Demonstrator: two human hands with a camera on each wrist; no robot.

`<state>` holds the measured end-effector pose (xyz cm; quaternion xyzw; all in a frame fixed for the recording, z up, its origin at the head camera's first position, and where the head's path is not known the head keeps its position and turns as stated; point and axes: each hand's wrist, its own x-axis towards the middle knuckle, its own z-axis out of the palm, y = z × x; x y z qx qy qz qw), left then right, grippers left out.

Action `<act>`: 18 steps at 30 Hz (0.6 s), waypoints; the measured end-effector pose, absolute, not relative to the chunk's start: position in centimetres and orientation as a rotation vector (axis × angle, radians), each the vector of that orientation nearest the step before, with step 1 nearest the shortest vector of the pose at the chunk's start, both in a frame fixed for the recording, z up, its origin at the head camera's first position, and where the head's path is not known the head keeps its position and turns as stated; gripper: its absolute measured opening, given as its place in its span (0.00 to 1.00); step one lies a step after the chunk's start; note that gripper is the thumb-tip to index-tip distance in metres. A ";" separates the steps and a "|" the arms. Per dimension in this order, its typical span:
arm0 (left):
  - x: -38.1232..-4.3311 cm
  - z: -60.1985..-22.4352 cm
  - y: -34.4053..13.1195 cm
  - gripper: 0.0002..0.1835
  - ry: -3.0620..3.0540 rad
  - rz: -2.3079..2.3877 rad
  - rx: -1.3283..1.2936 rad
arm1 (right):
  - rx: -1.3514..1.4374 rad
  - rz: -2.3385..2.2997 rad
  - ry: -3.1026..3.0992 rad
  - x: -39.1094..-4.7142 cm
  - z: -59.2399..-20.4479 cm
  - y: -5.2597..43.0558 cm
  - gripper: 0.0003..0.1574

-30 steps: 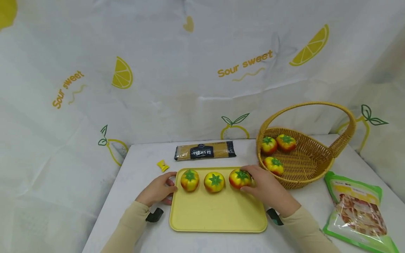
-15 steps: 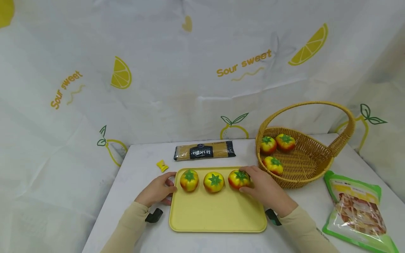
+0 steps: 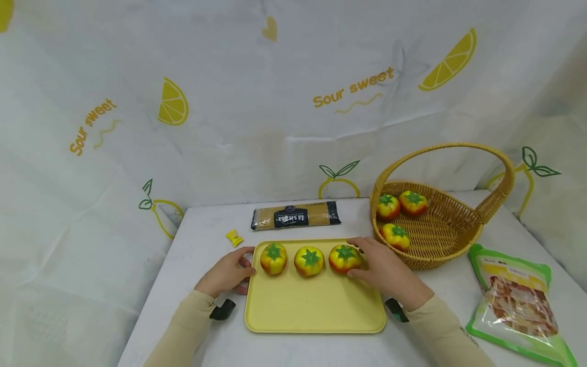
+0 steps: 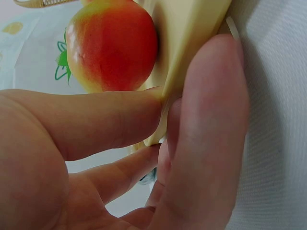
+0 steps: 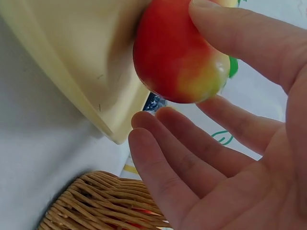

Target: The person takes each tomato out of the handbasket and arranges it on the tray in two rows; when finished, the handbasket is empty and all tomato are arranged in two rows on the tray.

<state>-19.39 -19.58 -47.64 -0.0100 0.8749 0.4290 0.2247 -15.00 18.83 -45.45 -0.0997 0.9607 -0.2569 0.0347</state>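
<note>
Three yellow-red toy tomatoes with green star-shaped tops stand in a row along the far side of a yellow tray (image 3: 314,306): a left one (image 3: 273,259), a middle one (image 3: 309,261) and a right one (image 3: 344,258). My left hand (image 3: 226,272) pinches the tray's left edge, with the thumb above and fingers underneath in the left wrist view. My right hand (image 3: 390,272) holds the right tomato between thumb and index finger. In the right wrist view its other fingers (image 5: 187,163) stay off the tomato, stretched out beside the tray's corner.
A wicker basket (image 3: 447,260) with a tall handle stands at the back right, three more tomatoes (image 3: 414,203) inside. A green-edged food bag (image 3: 518,306) lies right of the tray. Behind the tray are a pasta packet (image 3: 295,216) and a small yellow wrapped sweet (image 3: 234,237).
The right tomato has shifted very slightly left within my right hand's hold. The left hand keeps its place at the tray's edge; the whole head view has tilted a little.
</note>
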 end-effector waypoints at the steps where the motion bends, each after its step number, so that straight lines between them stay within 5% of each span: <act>1: -19.4 -47.6 -19.6 0.33 2.415 1.178 -0.029 | -0.308 -0.794 2.951 -15.0 -45.4 18.9 0.45; 11: -19.5 -47.6 -19.6 0.33 2.402 1.185 -0.035 | -0.333 -0.793 2.943 -14.7 -43.9 19.3 0.44; 18: -19.4 -47.5 -19.5 0.34 2.403 1.180 -0.035 | -0.332 -0.927 3.070 -14.3 -41.8 21.5 0.34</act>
